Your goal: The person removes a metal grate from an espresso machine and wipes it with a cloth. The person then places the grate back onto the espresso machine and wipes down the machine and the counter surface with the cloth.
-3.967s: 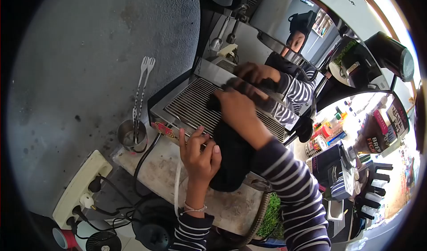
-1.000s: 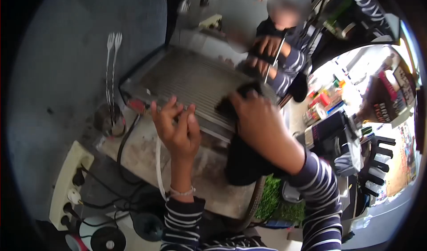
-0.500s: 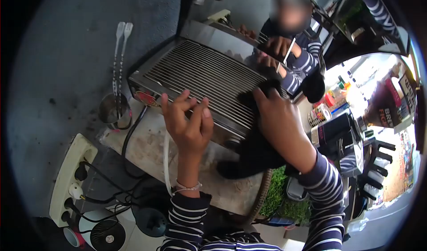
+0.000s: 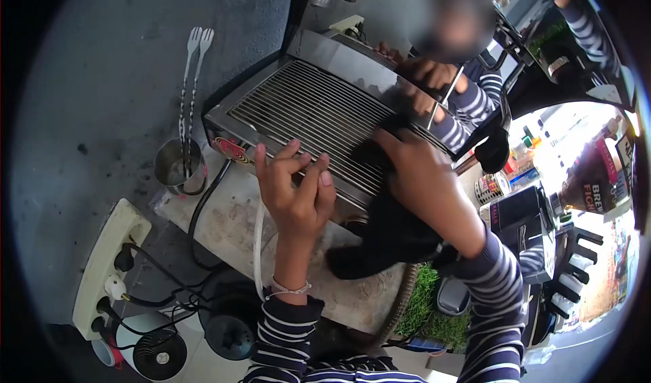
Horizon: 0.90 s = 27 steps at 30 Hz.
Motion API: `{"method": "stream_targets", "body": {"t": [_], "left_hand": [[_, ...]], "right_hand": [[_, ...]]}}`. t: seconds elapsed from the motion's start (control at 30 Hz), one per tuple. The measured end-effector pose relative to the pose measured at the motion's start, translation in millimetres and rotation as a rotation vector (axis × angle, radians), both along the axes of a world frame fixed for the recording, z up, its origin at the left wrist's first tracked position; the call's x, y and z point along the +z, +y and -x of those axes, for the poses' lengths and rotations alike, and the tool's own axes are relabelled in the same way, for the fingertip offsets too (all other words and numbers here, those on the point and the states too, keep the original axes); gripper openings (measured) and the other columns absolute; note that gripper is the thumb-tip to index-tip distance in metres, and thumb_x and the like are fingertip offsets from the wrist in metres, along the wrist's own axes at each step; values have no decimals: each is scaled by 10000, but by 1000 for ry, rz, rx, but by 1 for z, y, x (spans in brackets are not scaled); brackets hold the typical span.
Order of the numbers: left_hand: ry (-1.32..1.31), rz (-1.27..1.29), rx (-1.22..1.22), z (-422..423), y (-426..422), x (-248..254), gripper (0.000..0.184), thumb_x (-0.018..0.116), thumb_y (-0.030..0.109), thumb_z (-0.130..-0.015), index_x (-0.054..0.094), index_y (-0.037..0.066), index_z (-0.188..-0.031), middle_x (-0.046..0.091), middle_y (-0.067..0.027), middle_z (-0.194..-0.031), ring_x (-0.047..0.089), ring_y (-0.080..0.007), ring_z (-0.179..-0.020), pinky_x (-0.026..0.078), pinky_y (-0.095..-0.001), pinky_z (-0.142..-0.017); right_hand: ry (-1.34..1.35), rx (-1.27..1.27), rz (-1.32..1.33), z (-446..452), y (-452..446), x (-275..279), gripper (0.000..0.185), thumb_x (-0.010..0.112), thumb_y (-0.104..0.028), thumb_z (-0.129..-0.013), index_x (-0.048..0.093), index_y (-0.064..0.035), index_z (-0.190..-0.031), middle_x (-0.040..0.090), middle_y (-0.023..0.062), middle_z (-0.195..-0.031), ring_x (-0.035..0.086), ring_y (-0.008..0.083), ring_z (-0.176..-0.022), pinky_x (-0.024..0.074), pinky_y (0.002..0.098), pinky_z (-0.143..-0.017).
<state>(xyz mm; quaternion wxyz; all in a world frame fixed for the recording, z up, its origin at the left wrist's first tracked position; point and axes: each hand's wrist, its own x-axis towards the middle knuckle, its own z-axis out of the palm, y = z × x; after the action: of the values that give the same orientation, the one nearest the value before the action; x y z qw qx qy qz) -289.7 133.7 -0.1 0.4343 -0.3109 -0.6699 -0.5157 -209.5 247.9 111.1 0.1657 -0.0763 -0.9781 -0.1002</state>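
My right hand [image 4: 430, 183] grips a black cloth [image 4: 390, 237] and presses it on the right part of the slatted metal drip tray [image 4: 305, 105]. The cloth hangs over the tray's front edge above the stained board. My left hand [image 4: 295, 193] is at the front edge of the tray, palm up, with its fingers apart and nothing in it. Behind the tray, the shiny steel panel of the coffee machine [image 4: 346, 64] reflects both hands and a person.
A metal cup [image 4: 180, 167] with two twisted-handled forks [image 4: 191, 78] stands at the left. Below it lies a power strip [image 4: 112, 267] with black cables. A black box [image 4: 515, 213], artificial grass [image 4: 420, 298] and a black handle [image 4: 493, 151] are at the right.
The view has shifted. My right hand and the cloth have moved from the tray's middle towards its right part. My left hand stays by the front edge with its fingers apart.
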Motion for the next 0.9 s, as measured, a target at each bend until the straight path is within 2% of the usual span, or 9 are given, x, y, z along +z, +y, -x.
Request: {"method": "stream_targets", "body": {"t": [0.07,0.17,0.23,0.43,0.53,0.7,0.77,0.83,0.9], "left_hand": [[-10,-10,13,0,1,-1,219,525,182,-806,688,36,-815,488,-79,-808,569,-271,-921,278,-525,-1012],[-13,-15,25,0,2,-1,218,523,176,-809,685,29,-808,488,-81,-807,569,-274,-921,270,-523,-1018],[-19,-11,24,-1,3,-1,219,519,170,-812,681,22,-798,491,-85,-804,569,-272,-921,269,-522,-1017],[13,-18,10,2,2,-1,219,517,158,-817,675,12,-779,500,-88,-776,573,-262,-917,272,-500,-1008],[45,-28,26,4,3,-2,216,517,156,-817,678,16,-786,500,-86,-776,572,-257,-916,273,-497,-1009],[51,-44,35,3,5,-2,218,515,157,-823,680,18,-790,499,-83,-780,573,-253,-914,277,-497,-1006],[42,-43,40,3,4,-2,221,512,157,-827,680,19,-789,498,-82,-781,575,-253,-911,279,-500,-1004],[36,-37,34,2,4,-1,223,507,156,-829,680,20,-789,497,-80,-782,577,-254,-906,280,-503,-1002],[58,-50,32,5,5,-3,228,502,157,-834,680,22,-786,496,-80,-781,578,-253,-904,283,-505,-999]], "right_hand": [[-49,-49,-61,-18,-1,5,257,529,-43,-719,575,-106,-964,581,117,-782,631,306,-681,512,377,-560],[-23,-22,-111,1,-6,5,229,527,-38,-727,582,-85,-945,596,130,-773,634,323,-712,515,392,-584],[7,134,99,32,5,1,200,517,-35,-740,590,-67,-923,614,161,-780,633,337,-744,516,406,-621],[94,145,160,46,-1,-3,157,519,-52,-746,610,-61,-873,627,175,-764,636,338,-753,517,402,-653],[-59,-16,136,17,4,6,354,567,-15,-692,591,-94,-1037,626,164,-845,611,351,-807,511,418,-690],[12,-25,-78,10,4,3,255,562,-43,-715,601,-67,-966,597,200,-755,610,350,-743,511,417,-683],[-18,-17,33,40,4,6,144,567,-81,-729,632,-30,-847,633,179,-857,643,326,-791,533,389,-652],[55,105,106,81,11,-7,160,567,-101,-740,647,-25,-856,630,197,-887,637,340,-833,533,390,-689],[127,102,150,95,5,-8,160,567,-109,-744,654,-24,-848,629,201,-887,636,339,-845,531,401,-696]]}}
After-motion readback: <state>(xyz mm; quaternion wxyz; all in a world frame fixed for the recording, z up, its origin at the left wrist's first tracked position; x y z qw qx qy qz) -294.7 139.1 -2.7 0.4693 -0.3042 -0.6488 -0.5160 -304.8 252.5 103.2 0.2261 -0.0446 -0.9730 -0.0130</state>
